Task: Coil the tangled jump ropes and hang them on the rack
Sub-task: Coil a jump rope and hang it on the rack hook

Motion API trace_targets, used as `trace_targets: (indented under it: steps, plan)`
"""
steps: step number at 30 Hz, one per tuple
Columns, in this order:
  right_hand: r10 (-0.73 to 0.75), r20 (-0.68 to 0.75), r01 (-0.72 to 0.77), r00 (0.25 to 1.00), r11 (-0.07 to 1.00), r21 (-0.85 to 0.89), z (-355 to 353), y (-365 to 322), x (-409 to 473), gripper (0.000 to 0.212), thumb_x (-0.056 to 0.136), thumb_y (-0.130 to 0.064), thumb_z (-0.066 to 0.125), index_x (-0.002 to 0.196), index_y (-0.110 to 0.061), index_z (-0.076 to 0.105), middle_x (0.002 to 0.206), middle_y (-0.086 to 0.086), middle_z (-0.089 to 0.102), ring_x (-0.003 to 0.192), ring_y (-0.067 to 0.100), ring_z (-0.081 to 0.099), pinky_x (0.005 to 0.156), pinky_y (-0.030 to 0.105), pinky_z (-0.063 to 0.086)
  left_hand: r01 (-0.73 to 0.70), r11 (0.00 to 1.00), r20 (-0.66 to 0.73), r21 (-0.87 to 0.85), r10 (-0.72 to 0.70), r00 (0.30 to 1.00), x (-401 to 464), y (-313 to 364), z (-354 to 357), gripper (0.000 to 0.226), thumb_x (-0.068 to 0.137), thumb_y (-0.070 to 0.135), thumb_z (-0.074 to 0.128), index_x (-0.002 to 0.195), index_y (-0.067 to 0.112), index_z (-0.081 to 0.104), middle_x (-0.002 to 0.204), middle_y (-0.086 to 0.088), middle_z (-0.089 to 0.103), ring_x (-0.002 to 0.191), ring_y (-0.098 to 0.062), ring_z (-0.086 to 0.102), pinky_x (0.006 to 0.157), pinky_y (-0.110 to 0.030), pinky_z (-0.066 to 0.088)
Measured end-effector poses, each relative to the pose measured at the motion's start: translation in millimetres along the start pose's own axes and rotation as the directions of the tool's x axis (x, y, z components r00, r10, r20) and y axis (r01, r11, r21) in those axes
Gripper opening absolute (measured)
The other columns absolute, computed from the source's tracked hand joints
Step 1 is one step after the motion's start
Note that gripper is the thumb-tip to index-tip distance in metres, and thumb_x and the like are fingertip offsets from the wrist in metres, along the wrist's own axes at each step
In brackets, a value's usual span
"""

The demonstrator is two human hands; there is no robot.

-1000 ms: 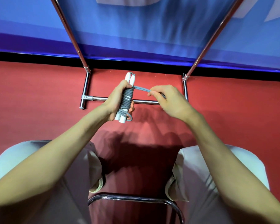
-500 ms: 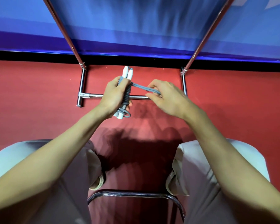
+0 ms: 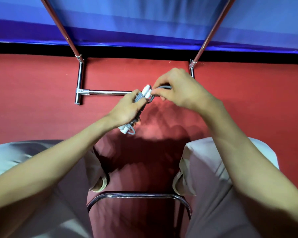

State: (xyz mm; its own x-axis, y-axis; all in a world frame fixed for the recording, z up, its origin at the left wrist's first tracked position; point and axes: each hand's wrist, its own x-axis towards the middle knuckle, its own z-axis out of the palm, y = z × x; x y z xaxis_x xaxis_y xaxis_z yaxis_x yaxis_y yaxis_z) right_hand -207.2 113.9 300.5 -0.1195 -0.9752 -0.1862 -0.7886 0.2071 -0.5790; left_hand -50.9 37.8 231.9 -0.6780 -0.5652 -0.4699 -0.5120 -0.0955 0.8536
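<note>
Jump rope (image 3: pixel 140 107) nearly coiled: gripped by left hand (image 3: pixel 126 110), loose end pinched in right hand (image 3: pixel 177 93) fingers; rack (image 3: pixel 108 92) hanging not yet done.

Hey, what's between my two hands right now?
In the head view, the left hand grips the coiled jump rope; its white handle tips and a short grey rope loop lie between it and the right hand, which pinches that loop.

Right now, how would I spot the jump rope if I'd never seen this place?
Find the chrome rack standing on the red floor. Just before its crossbar, two hands meet; the jump rope is the only grey bundle there, cord wound around white handles.
</note>
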Motion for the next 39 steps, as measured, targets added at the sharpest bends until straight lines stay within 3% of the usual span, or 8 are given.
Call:
trace_targets:
  steps: [5,9,14,19,27,29,35,39]
  plan:
    - [-0.032,0.044,0.025,0.998,0.987,0.159,11,3,4,0.026,0.088,-0.016,0.068,0.063,-0.021,0.066,0.052,-0.011,0.059,0.05,-0.001,0.052,0.066,0.031,0.049,-0.023,0.968,0.095,0.251,-0.001,0.996,-7,-11,14,0.033,0.098,0.036,0.05,0.1,0.004,0.046,0.056,-0.001,0.051,0.043,-0.029,0.059,0.038,-0.025,0.042]
    - [0.003,0.126,-0.033,0.992,0.971,0.237,17,5,4,0.023,0.088,-0.014,0.069,0.07,0.001,0.071,0.053,0.003,0.059,0.046,0.002,0.048,0.055,0.029,0.048,-0.245,0.749,0.24,0.616,0.117,0.964,-19,-6,15,0.014,0.096,0.035,0.047,0.084,0.029,0.041,0.058,-0.002,0.064,0.037,-0.003,0.052,0.056,-0.032,0.051]
    - [0.039,0.194,-0.095,0.98,0.952,0.29,25,1,2,0.023,0.09,-0.013,0.066,0.076,0.005,0.072,0.053,0.003,0.063,0.047,-0.006,0.053,0.061,0.004,0.037,-0.329,0.584,0.36,0.742,0.068,0.931,-22,-6,6,0.028,0.092,0.059,0.047,0.083,0.032,0.044,0.058,0.005,0.065,0.046,0.007,0.052,0.062,-0.029,0.048]
    - [0.177,0.228,-0.249,0.957,0.906,0.342,36,-1,7,0.022,0.091,-0.011,0.064,0.075,0.003,0.07,0.046,0.001,0.06,0.032,0.003,0.04,0.039,0.015,0.036,-0.28,0.586,0.373,0.76,-0.04,0.927,-20,-10,6,0.027,0.091,0.068,0.039,0.09,0.041,0.042,0.064,0.005,0.065,0.065,-0.006,0.06,0.069,-0.028,0.042]
    - [0.413,0.534,-0.675,0.738,0.454,0.582,30,9,9,0.014,0.09,-0.007,0.065,0.087,0.006,0.066,0.052,0.005,0.062,0.038,0.002,0.044,0.038,0.013,0.04,-0.388,0.442,0.386,0.809,0.098,0.917,-29,-8,2,0.046,0.091,0.067,0.036,0.1,0.027,0.057,0.054,0.011,0.043,0.054,-0.008,0.041,0.067,-0.029,0.031]
    - [0.39,0.604,-0.718,0.695,0.423,0.553,25,14,6,0.013,0.091,-0.008,0.063,0.09,0.005,0.067,0.057,0.005,0.063,0.04,0.002,0.043,0.04,0.012,0.04,-0.384,0.461,0.398,0.8,0.073,0.915,-31,-7,0,0.047,0.094,0.064,0.035,0.113,0.029,0.061,0.049,0.011,0.047,0.058,-0.012,0.043,0.069,-0.029,0.035]
    - [0.371,0.451,-0.547,0.812,0.754,0.364,22,29,-5,0.019,0.082,-0.026,0.076,0.083,-0.008,0.072,0.057,-0.003,0.062,0.042,0.004,0.042,0.038,0.015,0.029,-0.319,0.745,0.452,0.586,0.027,0.892,-40,-7,-9,0.04,0.092,0.065,0.038,0.099,0.032,0.059,0.053,-0.001,0.065,0.049,-0.01,0.061,0.062,-0.025,0.05]
    - [0.364,0.317,-0.48,0.876,0.579,0.659,22,29,-1,0.007,0.087,-0.01,0.069,0.082,-0.007,0.066,0.045,-0.009,0.046,0.039,0.001,0.03,0.036,0.012,0.019,-0.125,0.992,0.357,0.013,0.112,0.927,-35,8,-12,0.037,0.092,0.051,0.052,0.087,0.015,0.054,0.047,-0.017,0.056,0.034,-0.024,0.049,0.039,-0.023,0.041]
